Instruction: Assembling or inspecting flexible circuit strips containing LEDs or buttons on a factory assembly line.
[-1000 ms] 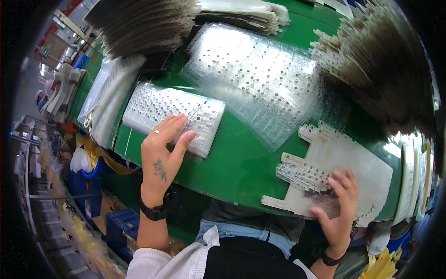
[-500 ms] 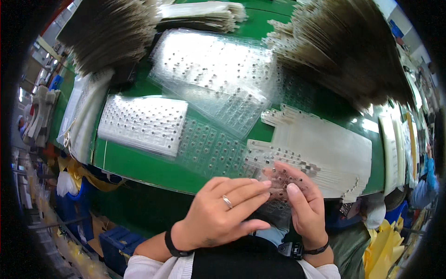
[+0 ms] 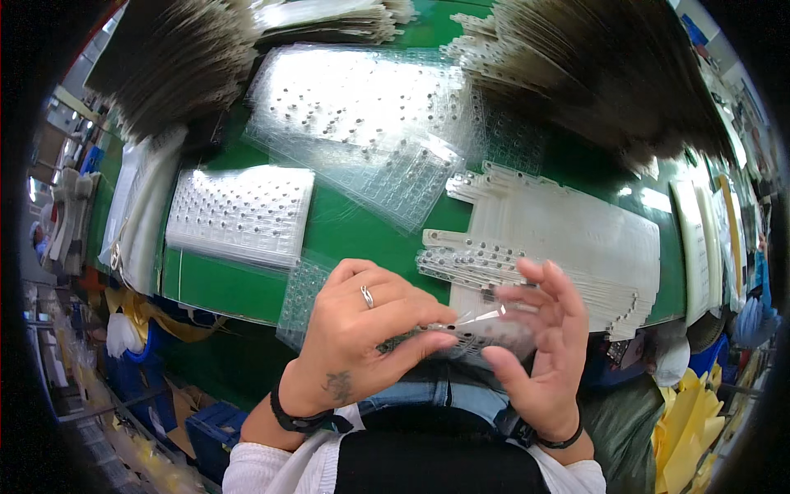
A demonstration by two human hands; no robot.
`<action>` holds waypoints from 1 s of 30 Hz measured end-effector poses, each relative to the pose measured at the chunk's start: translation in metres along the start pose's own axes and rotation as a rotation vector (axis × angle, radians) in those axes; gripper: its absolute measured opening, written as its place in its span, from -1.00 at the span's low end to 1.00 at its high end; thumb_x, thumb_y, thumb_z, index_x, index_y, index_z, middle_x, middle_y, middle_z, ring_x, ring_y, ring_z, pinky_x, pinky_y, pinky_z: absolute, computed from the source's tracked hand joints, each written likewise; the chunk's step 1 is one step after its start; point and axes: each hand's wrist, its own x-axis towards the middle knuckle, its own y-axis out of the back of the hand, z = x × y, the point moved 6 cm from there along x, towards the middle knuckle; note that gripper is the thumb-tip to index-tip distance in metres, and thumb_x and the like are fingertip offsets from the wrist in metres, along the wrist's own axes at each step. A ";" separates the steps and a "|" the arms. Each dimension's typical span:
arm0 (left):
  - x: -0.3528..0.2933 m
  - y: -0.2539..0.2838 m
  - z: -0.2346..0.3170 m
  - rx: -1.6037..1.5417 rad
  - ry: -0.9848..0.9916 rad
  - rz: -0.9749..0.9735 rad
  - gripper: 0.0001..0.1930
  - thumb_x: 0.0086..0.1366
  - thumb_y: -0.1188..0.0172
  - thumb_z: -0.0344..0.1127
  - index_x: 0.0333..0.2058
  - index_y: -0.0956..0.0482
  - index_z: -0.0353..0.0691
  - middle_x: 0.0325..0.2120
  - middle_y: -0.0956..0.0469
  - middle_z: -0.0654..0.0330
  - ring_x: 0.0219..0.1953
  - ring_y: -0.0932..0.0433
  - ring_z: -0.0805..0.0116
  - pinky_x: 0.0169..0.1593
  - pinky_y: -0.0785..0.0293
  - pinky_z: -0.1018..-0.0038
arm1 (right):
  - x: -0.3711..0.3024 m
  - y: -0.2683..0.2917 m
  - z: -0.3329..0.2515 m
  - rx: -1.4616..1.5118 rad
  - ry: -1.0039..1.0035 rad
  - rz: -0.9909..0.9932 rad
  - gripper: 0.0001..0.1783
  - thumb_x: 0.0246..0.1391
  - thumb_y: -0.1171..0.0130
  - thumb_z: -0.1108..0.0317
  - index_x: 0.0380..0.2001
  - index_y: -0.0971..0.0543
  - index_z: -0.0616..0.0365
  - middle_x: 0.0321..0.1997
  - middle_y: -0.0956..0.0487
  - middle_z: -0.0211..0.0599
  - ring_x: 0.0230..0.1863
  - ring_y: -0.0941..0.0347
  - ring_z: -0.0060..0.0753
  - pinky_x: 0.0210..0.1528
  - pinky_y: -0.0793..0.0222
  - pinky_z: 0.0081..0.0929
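My left hand (image 3: 362,329) pinches the edge of a thin clear plastic sheet (image 3: 481,339) dotted with dark studs, thumb below and fingers above. The sheet lies low over the table's front edge, and part of it shows left of my left hand. My right hand (image 3: 547,354) is open, with fingers spread and curved around the sheet's right end; whether they touch it is hard to tell. Just beyond my right hand lies a fanned pile of whitish sheets (image 3: 568,235) with studded tabs. A neat stack of clear studded sheets (image 3: 239,214) sits to the left.
A larger, loosely spread pile of clear studded sheets (image 3: 354,90) lies at the middle back of the green table (image 3: 222,288). Tall fanned bundles of sheets stand at the back left (image 3: 173,66) and back right (image 3: 601,74). Yellow material (image 3: 687,420) hangs below on the right.
The clear sheet has come nearer to me and left the tabletop stack. My left hand has gone from flat fingers to a pinch on its edge. My right hand has opened from its grip.
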 end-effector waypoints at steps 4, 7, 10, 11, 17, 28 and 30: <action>-0.001 0.000 0.006 0.021 -0.001 -0.011 -0.81 -0.11 -0.46 -0.27 -0.48 -0.68 -0.11 -0.53 -0.61 0.29 -0.45 -0.54 0.31 -0.23 -0.30 0.41 | 0.005 -0.003 -0.013 -0.591 0.325 -0.232 -0.54 -0.17 -0.38 0.51 -0.10 -0.55 0.19 -0.09 -0.53 -0.16 -0.10 -0.46 -0.11 -0.08 -0.39 -0.30; -0.001 0.000 0.009 0.047 -0.041 -0.009 -0.82 -0.11 -0.45 -0.27 -0.49 -0.67 -0.12 -0.54 -0.61 0.29 -0.45 -0.54 0.30 -0.26 -0.30 0.41 | 0.007 -0.002 -0.012 -0.572 0.274 -0.216 -0.60 -0.23 -0.40 0.49 -0.20 -0.59 0.15 -0.22 -0.54 -0.20 -0.19 -0.47 -0.14 -0.13 -0.37 -0.29; -0.004 0.000 0.012 0.056 -0.058 -0.012 -0.83 -0.10 -0.44 -0.26 -0.50 -0.66 -0.13 -0.53 -0.61 0.29 -0.45 -0.54 0.29 -0.27 -0.31 0.41 | 0.006 -0.001 -0.009 -0.578 0.238 -0.278 -0.63 -0.22 -0.41 0.48 -0.24 -0.59 0.16 -0.28 -0.55 -0.22 -0.22 -0.47 -0.16 -0.14 -0.37 -0.31; -0.004 0.000 0.012 0.052 -0.055 -0.007 -0.83 -0.09 -0.43 -0.26 -0.50 -0.66 -0.13 -0.53 -0.61 0.29 -0.45 -0.54 0.28 -0.28 -0.32 0.41 | 0.006 -0.001 -0.006 -0.560 0.197 -0.303 -0.66 -0.22 -0.42 0.48 -0.28 -0.59 0.17 -0.30 -0.55 -0.23 -0.24 -0.47 -0.16 -0.15 -0.37 -0.33; -0.005 0.010 0.006 0.067 0.041 -0.053 -0.85 -0.03 -0.42 -0.30 -0.44 -0.67 -0.11 -0.53 -0.59 0.33 -0.45 -0.52 0.33 -0.32 -0.31 0.42 | 0.007 0.009 -0.005 -0.376 0.056 -0.119 -0.76 -0.18 -0.43 0.46 -0.38 -0.60 0.18 -0.31 -0.57 -0.24 -0.26 -0.49 -0.25 -0.22 -0.39 -0.43; -0.010 0.009 0.007 0.070 0.050 -0.091 -0.87 -0.02 -0.40 -0.27 -0.49 -0.66 -0.12 -0.56 -0.59 0.33 -0.49 -0.51 0.33 -0.33 -0.30 0.41 | 0.002 0.004 -0.015 -0.682 0.270 -0.229 -0.69 -0.18 -0.38 0.47 -0.26 -0.63 0.19 -0.20 -0.60 -0.23 -0.11 -0.50 -0.10 -0.07 -0.41 -0.28; -0.012 0.009 0.007 0.061 0.058 -0.089 -0.85 -0.01 -0.39 -0.23 -0.51 -0.65 -0.14 -0.57 -0.59 0.31 -0.50 -0.50 0.32 -0.32 -0.29 0.39 | -0.002 0.004 -0.018 -0.758 0.318 -0.213 -0.67 -0.20 -0.37 0.48 -0.25 -0.64 0.18 -0.18 -0.61 -0.23 -0.10 -0.49 -0.07 -0.06 -0.40 -0.24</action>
